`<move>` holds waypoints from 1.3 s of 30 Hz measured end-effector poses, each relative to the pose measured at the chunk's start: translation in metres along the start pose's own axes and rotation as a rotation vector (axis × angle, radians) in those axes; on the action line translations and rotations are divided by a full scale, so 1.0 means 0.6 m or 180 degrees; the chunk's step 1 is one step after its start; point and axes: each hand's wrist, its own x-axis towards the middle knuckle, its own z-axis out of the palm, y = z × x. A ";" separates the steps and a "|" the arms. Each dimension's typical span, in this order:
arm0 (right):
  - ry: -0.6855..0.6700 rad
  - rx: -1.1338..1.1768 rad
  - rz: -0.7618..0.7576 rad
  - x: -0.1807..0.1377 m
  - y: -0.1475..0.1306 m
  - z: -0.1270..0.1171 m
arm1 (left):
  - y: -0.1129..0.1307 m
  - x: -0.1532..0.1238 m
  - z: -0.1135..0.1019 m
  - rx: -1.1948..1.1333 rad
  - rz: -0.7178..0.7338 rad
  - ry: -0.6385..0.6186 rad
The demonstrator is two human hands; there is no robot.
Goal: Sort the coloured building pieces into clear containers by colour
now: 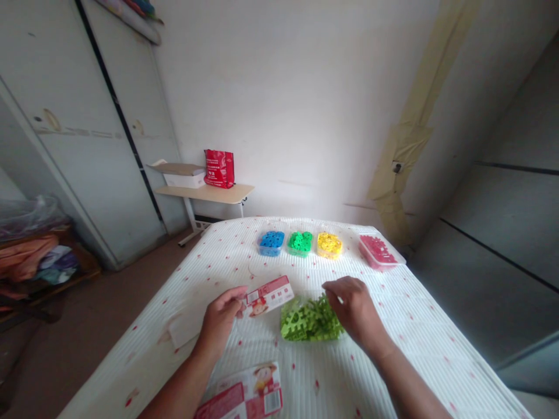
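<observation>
My left hand (220, 317) is closed on the left end of a red and white printed card (269, 295), the header of a clear bag. The bag holds a heap of light green interlocking plastic pieces (308, 320) lying on the white cloth with red dots (414, 326). My right hand (356, 308) rests on the right side of the green heap, with its fingers curled down on the bag; what they grip is hidden. A second red and white packet (247, 396) lies near the front edge, below my left forearm.
At the far edge of the cloth stand three clear tubs of blue (271, 242), green (300, 242) and yellow (329, 245) pieces, and a tray of red pieces (379, 251). Beyond them are a side table (205, 192) with a red bag (219, 169) and a white box.
</observation>
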 end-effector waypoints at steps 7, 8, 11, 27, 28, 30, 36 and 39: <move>0.0052 0.0614 0.0662 -0.034 0.060 -0.001 | 0.043 -0.023 0.038 0.0348 0.0101 -0.0626; -0.0023 0.0644 0.0619 -0.041 0.060 0.006 | 0.045 -0.023 0.043 0.0367 0.0082 -0.0669; -0.0090 0.0661 0.0392 -0.058 0.047 0.023 | 0.044 -0.021 0.053 0.0348 0.0055 -0.0719; -0.0215 0.0712 0.0302 -0.070 0.022 0.031 | 0.009 -0.029 0.077 0.0569 0.0044 -0.0857; -0.0213 0.0775 0.0354 -0.070 0.024 0.033 | 0.005 -0.029 0.078 0.0683 0.0116 -0.0869; -0.0102 0.1021 0.0466 -0.071 0.031 0.036 | 0.000 -0.030 0.079 0.0911 0.0337 -0.0879; 0.0402 0.2287 0.1470 -0.070 0.052 0.028 | 0.013 -0.026 0.086 0.1556 0.1026 -0.0885; 0.0256 0.2408 0.1587 -0.072 0.051 0.024 | 0.023 -0.023 0.096 0.1968 0.1240 -0.0985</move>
